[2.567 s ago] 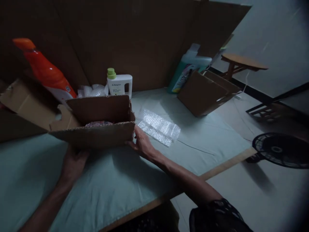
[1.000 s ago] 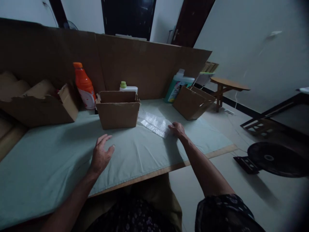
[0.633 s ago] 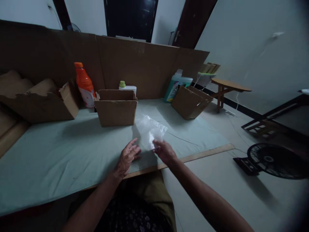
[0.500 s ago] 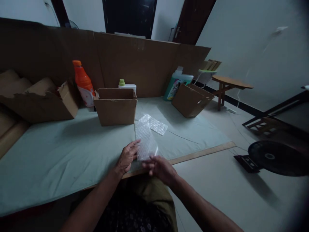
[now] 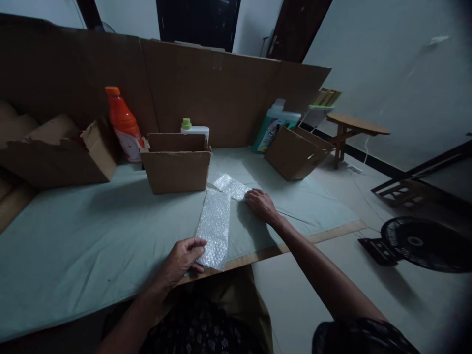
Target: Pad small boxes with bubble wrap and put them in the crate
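A long strip of bubble wrap (image 5: 214, 227) lies flat on the pale green table cover (image 5: 92, 231), running from the near edge toward the small open cardboard box (image 5: 176, 164). My left hand (image 5: 181, 259) pinches the strip's near corner at the table edge. A second bubble wrap piece (image 5: 231, 186) lies beside the box, and my right hand (image 5: 261, 204) rests on its right end with fingers curled down onto it.
An orange bottle (image 5: 123, 124) and a white bottle with a green cap (image 5: 194, 131) stand behind the box. A torn cardboard box (image 5: 55, 155) is at left, another box (image 5: 297, 153) and a teal jug (image 5: 273, 124) at right. A fan (image 5: 424, 243) lies on the floor.
Earlier both hands held the cardboard box, then let it go. My right hand pulled a bubble wrap strip toward me; now it lies flat, and my right hand has reached out to the second piece.
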A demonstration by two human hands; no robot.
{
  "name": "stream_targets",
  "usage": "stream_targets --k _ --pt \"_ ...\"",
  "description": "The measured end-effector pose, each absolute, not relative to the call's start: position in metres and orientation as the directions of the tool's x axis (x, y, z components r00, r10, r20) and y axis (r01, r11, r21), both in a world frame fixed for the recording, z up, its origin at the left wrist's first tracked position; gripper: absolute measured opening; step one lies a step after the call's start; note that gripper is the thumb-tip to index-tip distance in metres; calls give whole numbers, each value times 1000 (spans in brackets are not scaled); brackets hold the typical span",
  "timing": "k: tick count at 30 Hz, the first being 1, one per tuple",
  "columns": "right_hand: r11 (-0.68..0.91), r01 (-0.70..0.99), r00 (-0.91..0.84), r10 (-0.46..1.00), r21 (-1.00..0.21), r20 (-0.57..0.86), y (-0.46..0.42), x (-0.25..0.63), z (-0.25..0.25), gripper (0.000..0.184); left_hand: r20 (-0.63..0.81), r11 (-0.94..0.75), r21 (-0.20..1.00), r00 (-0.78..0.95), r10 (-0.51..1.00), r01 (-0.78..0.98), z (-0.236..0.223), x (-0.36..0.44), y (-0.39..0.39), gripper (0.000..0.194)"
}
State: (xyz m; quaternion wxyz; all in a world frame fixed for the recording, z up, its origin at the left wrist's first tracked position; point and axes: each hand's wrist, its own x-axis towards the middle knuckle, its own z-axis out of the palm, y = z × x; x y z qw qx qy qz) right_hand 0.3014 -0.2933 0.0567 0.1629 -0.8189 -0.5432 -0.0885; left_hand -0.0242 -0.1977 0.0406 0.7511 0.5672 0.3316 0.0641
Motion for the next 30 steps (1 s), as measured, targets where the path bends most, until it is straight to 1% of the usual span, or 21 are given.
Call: stream_targets --k 2,4,7,10,12,16,19,21,23,24,25,28,30 --pt "-435 887 462 845 -157 268 -283 309 64 18 -441 352 888 768 464 297 38 -27 -202 53" --pt "-512 846 533 818 -146 215 -275 310 78 16 -451 368 880 772 449 300 38 -28 -208 54" --pt "-543 829 559 811 -133 170 -264 298 106 25 -445 383 877 788 424 289 39 -29 -217 56" --pt "-481 867 495 860 -129 126 -251 268 123 27 -426 377 885 802 420 273 38 -27 -222 58" --pt "-421 899 431 899 -117 75 -246 243 124 26 -426 374 886 804 416 275 36 -26 -222 59" --pt "-323 943 321 946 -80 -34 -246 199 111 21 -407 360 894 822 399 267 32 -25 -222 58" --pt "-289 954 282 956 -86 -85 -251 184 100 19 -399 359 896 830 390 262 34 -27 -222 56" --pt "-288 950 273 954 -124 -123 -253 183 96 30 -411 370 889 829 380 270 37 -28 -222 57" --pt "-282 940 258 956 -192 -141 -254 187 92 40 -417 380 883 833 363 276 39 -30 -222 58" --pt "-274 933 247 959 -232 -138 -254 190 90 42 -415 380 883 838 355 276 40 -31 -222 58" --pt "-262 927 234 963 -268 -131 -253 194 87 40 -411 376 884 843 347 276 41 -32 -222 58" --pt "-235 906 207 971 -352 -116 -255 205 80 24 -413 367 885 847 335 286 41 -34 -221 55" --pt "-230 859 211 973 -458 -93 -263 211 78 23 -420 379 879 846 329 290 41 -35 -221 55"
